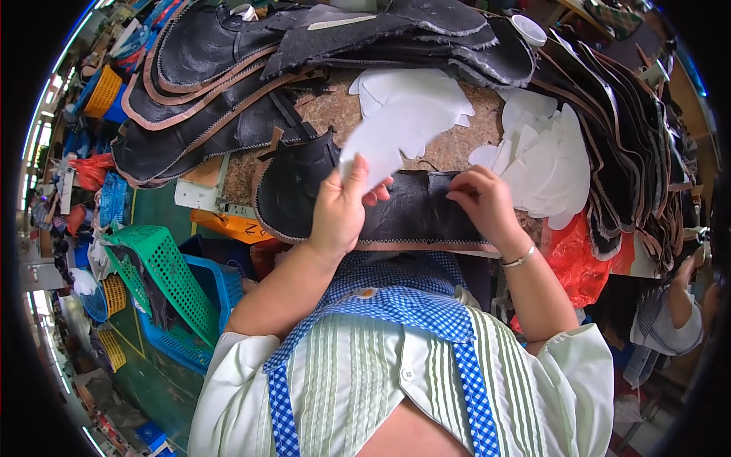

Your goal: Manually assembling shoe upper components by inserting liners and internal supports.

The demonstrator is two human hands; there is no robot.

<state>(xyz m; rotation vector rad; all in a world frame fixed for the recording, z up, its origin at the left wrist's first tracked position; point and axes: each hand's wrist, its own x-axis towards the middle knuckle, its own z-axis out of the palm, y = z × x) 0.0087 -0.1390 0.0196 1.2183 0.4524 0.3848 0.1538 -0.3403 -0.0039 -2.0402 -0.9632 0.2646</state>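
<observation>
In my left hand (344,204) is a thin white curved liner piece (384,137), gripped near its lower end with the thumb on top. Below it, across the table's near edge, lies a black leather boot piece (407,209) with a brown zigzag-stitched border. My right hand (487,199) hovers at the upper right edge of this leather, its fingers half curled and the thumb a little apart from them; nothing shows between them. More white pieces (426,91) lie just beyond the held one. Another loose heap of white pieces (544,164) lies to the right.
Stacked black leather pieces (335,49) line the far side of the brown speckled table (327,110); more leather (609,129) hangs at the right. A red plastic bag (575,263) is below. Green (167,274) and blue baskets (217,286) stand left. A co-worker's arm (678,297) shows far right.
</observation>
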